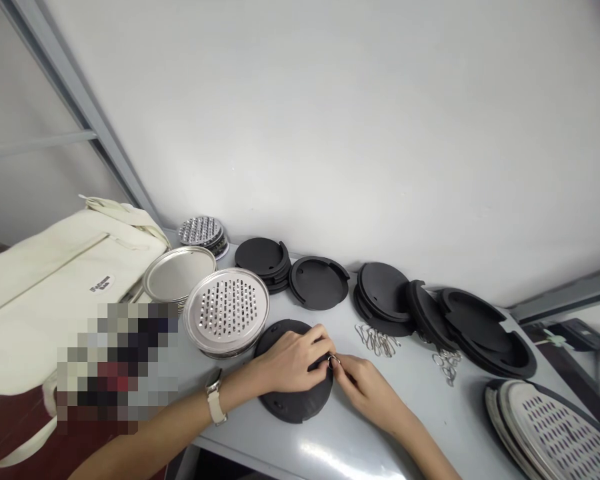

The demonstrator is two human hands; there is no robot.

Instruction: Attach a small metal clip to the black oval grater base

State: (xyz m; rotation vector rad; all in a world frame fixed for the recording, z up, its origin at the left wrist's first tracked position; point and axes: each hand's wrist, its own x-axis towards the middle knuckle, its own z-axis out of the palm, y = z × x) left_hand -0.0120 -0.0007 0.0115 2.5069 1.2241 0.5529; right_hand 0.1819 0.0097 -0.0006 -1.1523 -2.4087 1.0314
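Observation:
A round black disc [300, 405] lies near the table's front edge. My left hand [297, 357] rests across its top, with fingers bent toward the disc's right side and a watch on the wrist. At that side my right hand [363, 387] pinches a small metal ring [333, 362]. The left fingertips meet the ring and the disc's edge, and what they grip there is partly hidden. Behind the right hand lies a loose pile of metal clips [377, 340]. More rings and clips [447, 363] lie farther right.
Perforated metal discs [227, 310] and plain metal discs [180, 273] are stacked at left, beside a cream bag [55, 280]. Black discs [320, 283] line the grey table [280, 450] along the wall. Oval metal graters [560, 427] stand at the right front.

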